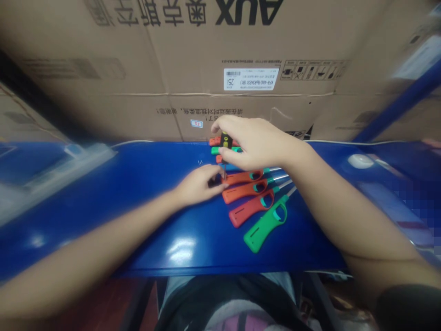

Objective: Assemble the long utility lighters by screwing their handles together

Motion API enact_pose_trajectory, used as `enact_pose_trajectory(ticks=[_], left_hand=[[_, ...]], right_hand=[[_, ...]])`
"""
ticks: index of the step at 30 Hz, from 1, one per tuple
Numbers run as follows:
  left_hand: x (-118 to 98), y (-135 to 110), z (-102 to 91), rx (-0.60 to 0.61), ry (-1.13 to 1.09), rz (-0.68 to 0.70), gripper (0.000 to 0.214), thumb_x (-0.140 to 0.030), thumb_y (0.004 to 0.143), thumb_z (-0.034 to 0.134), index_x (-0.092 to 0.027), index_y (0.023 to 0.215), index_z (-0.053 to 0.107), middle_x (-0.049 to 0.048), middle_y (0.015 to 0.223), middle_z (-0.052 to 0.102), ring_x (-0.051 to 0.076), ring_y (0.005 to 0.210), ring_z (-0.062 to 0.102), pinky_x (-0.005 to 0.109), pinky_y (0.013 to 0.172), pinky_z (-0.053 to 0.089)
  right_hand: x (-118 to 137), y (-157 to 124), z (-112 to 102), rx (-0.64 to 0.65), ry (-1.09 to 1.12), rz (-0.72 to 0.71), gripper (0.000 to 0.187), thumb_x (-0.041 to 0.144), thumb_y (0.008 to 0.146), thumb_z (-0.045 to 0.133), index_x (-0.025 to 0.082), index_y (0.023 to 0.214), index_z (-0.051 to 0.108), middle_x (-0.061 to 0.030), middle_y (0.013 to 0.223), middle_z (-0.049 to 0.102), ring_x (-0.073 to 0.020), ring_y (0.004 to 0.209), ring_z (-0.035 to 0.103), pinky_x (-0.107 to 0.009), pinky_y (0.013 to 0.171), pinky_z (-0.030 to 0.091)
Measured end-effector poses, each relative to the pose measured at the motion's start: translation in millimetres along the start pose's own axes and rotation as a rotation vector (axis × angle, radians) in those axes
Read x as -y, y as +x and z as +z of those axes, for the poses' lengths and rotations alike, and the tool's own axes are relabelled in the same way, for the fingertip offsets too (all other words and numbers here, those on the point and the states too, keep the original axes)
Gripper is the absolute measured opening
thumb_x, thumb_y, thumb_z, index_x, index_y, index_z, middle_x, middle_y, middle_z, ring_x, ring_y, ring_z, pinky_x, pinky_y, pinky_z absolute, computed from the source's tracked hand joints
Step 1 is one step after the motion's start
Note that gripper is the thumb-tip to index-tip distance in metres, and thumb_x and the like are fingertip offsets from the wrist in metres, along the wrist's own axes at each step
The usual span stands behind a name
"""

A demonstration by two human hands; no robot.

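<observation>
My right hand (253, 140) is closed around a screwdriver (225, 139) with a black and yellow handle. It stands nearly upright, its thin shaft pointing down at the butt end of an orange gas lighter (241, 177). At that same end, my left hand (200, 185) pinches the lighter between thumb and fingers. Nearer to me lie another orange lighter (243, 190), a red lighter (250, 210) and a green lighter (263, 227), fanned out. Behind the pinched one are more lighters, partly covered by my right hand, among them a green one (215, 150).
A large cardboard box (193, 55) with printing stands upright along the back of the blue table (155, 243). To the right are a white round object (360, 160) and a blurred flat packet (396, 211). A blurred pale object (79, 165) lies at left.
</observation>
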State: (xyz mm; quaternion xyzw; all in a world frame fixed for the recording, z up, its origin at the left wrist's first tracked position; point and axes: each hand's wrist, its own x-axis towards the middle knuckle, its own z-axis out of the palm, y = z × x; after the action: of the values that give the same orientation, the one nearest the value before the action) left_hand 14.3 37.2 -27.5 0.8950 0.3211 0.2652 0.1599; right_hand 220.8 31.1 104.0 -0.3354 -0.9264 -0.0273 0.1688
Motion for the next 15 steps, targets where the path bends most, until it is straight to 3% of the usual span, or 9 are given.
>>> enact_pose_trajectory(ticks=[9, 13, 15], left_hand=[[0.3, -0.1, 0.6, 0.001, 0.002, -0.008, 0.019, -0.039, 0.095, 0.062, -0.02, 0.096, 0.063, 0.0044, 0.095, 0.071, 0.018, 0.08, 0.06, 0.032, 0.075, 0.049], [0.4, 0.4, 0.6, 0.003, 0.009, -0.011, 0.02, -0.04, 0.095, 0.061, -0.02, 0.097, 0.064, 0.0047, 0.094, 0.071, 0.018, 0.08, 0.06, 0.032, 0.075, 0.048], [-0.1, 0.4, 0.1, 0.005, 0.007, -0.012, 0.02, -0.039, 0.095, 0.061, -0.019, 0.096, 0.064, 0.005, 0.094, 0.071, 0.018, 0.08, 0.06, 0.032, 0.075, 0.048]], right_hand=[[-0.8, -0.6, 0.2, 0.018, -0.013, 0.036, 0.033, 0.033, 0.091, 0.049, 0.016, 0.116, 0.061, -0.0119, 0.107, 0.072, -0.0239, 0.087, 0.062, -0.034, 0.072, 0.04], [-3.7, -0.2, 2.2, -0.014, -0.004, 0.012, 0.042, 0.033, 0.091, 0.05, 0.014, 0.127, 0.056, -0.0134, 0.114, 0.07, -0.0236, 0.087, 0.062, -0.033, 0.071, 0.039], [-4.6, 0.4, 1.9, -0.009, 0.003, 0.014, 0.036, 0.037, 0.093, 0.05, 0.015, 0.12, 0.06, -0.0115, 0.106, 0.072, -0.0224, 0.084, 0.061, -0.032, 0.069, 0.038]])
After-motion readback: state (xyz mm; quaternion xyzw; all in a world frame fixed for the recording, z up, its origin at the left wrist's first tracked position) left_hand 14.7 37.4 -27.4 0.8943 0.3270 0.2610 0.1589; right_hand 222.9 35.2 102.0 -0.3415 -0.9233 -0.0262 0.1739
